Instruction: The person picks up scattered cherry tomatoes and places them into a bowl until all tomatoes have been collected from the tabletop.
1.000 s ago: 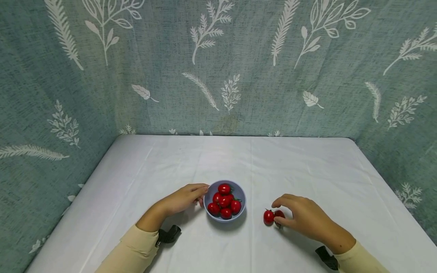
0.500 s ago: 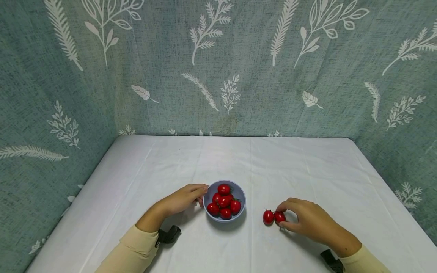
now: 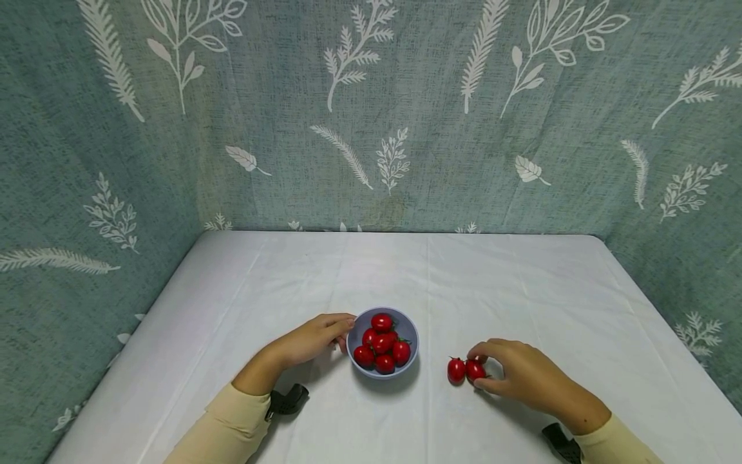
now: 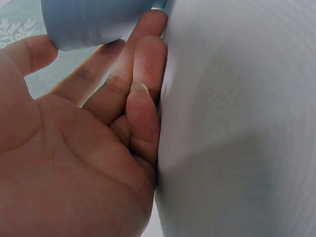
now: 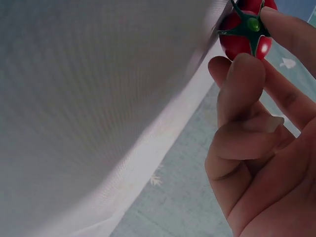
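Note:
In the head view my left hand is at the left side of a blue-grey bowl. The left wrist view has its thumb tip at the edge of the bowl and its other fingers reaching along the side, low by the cloth. Several red cherry tomatoes lie inside the bowl. Off to the right, my right hand pinches a cherry tomato between thumb and fingertip; its green stem cap faces the right wrist camera. Close beside it on the cloth rests another cherry tomato.
A white cloth covers the table. Behind and at both sides hangs a green curtain with white leaf prints. Black wrist devices sit at the cuffs of the beige sleeves.
My right hand's thumb and fingertip have come together around the right-hand tomato, from a looser pose over it. The left hand and the bowl stay where they were.

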`<move>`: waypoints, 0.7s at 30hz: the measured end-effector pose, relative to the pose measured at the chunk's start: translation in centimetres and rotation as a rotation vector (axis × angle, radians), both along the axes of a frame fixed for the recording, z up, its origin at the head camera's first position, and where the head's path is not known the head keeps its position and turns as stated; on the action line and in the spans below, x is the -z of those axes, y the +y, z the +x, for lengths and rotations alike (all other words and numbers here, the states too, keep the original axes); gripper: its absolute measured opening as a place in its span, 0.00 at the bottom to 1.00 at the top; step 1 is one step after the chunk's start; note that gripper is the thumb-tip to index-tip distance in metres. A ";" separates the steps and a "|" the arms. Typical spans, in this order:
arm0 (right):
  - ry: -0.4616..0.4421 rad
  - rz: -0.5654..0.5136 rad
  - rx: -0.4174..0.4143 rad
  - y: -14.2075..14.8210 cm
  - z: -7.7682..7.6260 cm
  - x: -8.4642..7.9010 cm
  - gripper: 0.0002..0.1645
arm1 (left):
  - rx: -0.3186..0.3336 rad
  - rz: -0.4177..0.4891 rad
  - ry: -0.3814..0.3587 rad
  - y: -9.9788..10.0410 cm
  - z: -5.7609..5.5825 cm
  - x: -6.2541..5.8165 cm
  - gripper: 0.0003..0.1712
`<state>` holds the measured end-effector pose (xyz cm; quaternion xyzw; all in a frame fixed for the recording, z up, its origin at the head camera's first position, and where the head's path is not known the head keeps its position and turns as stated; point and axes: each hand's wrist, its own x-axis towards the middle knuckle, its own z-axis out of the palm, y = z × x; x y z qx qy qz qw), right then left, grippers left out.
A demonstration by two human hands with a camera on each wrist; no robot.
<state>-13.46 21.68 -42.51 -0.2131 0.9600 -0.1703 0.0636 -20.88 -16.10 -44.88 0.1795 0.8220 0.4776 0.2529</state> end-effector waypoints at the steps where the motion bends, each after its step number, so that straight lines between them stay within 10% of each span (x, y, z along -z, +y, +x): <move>1: -0.012 0.000 0.004 0.0 -0.1 0.0 0.21 | 0.000 0.001 0.002 0.0 0.0 0.0 0.28; 21: 0.014 0.009 -0.028 -0.2 -0.1 -0.2 0.20 | -0.002 0.001 0.002 0.0 0.1 0.0 0.28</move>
